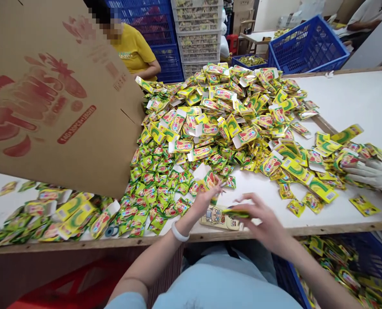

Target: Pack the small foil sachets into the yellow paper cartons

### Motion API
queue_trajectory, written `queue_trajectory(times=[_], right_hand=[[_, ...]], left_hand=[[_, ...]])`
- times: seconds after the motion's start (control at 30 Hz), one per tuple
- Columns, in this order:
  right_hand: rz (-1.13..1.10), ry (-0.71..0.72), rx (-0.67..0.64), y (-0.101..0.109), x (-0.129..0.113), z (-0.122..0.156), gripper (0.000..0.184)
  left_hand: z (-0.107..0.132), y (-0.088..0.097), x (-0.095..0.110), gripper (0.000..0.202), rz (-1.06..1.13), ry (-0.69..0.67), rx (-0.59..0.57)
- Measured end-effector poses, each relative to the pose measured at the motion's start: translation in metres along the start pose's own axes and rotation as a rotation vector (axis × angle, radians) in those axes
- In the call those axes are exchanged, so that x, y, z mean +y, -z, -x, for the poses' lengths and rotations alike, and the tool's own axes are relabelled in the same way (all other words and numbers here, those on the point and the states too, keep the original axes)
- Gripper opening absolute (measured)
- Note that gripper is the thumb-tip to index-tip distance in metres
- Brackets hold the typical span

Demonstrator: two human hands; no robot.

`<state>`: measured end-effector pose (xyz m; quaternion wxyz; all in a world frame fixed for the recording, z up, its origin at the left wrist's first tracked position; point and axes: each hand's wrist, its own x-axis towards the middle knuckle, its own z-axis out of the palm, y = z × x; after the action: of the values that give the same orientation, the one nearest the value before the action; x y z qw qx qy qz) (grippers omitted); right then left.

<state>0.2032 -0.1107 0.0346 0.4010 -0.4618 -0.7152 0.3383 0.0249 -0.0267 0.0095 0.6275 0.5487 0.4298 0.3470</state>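
My left hand [203, 198], with a white band on its wrist, is closed around a small yellow-and-green candy box [206, 175] whose white flap stands up at the top. My right hand [262, 221], slightly blurred, pinches a green-and-yellow candy packet [237, 213] to the right of the box. Below both hands, a phone in a cream cartoon case [217, 216] lies at the table's front edge, partly covered. Loose green packets [158, 189] spread to the left, and a large heap of small boxes [206, 128] rises beyond.
A big cardboard carton [58, 107] stands at the left on the white table [348, 101]. A gloved hand [372, 176] of another person reaches in from the right. A person in a yellow shirt [134, 49] is across the table. Blue crates [306, 47] stand behind and below right.
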Motion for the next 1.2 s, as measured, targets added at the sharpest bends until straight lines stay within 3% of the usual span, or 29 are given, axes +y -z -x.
queue_trajectory(times=[0.1,0.2,0.4,0.5,0.57,0.63,0.73,0.83,0.93,1.03,1.1,1.2], right_hand=[[-0.316,0.014,0.163,0.036,-0.017,-0.023,0.017],[-0.323,0.058,0.088,0.051,-0.022,-0.049,0.015],[0.144,-0.033,-0.331,0.052,-0.032,-0.064,0.017],[0.384,-0.066,-0.456,0.051,-0.041,-0.059,0.020],[0.418,-0.047,-0.520,0.051,-0.043,-0.054,0.021],[0.306,-0.040,-0.499,0.051,-0.038,-0.047,0.018],[0.097,-0.030,-0.338,0.048,-0.020,-0.033,0.016],[-0.025,0.045,-0.344,0.038,-0.003,-0.019,0.030],[-0.159,-0.063,-0.438,0.027,0.004,-0.008,0.031],[-0.119,-0.160,-0.351,0.030,0.009,0.003,0.026],[0.018,-0.194,-0.212,0.051,0.018,0.013,0.024],[0.416,-0.350,0.130,0.114,0.041,0.031,0.031]], left_hand=[[0.007,-0.001,0.010,0.049,0.147,0.052,-0.278],[0.016,-0.005,0.023,0.053,0.214,0.077,-0.519],[0.026,-0.005,0.020,0.052,0.056,0.119,-0.609],[0.027,-0.004,0.008,0.050,-0.032,0.128,-0.575],[0.026,-0.003,0.002,0.048,-0.075,0.125,-0.599],[0.026,-0.001,-0.002,0.048,-0.066,0.138,-0.650],[0.029,0.002,-0.005,0.049,0.014,0.207,-0.756],[0.033,0.001,-0.011,0.048,0.070,0.249,-0.874],[0.032,-0.005,-0.019,0.048,0.120,0.244,-0.866],[0.023,-0.012,-0.025,0.058,0.066,0.140,-0.821],[0.012,-0.012,-0.026,0.071,-0.089,-0.022,-0.736],[-0.014,-0.006,-0.028,0.058,-0.508,-0.317,-0.452]])
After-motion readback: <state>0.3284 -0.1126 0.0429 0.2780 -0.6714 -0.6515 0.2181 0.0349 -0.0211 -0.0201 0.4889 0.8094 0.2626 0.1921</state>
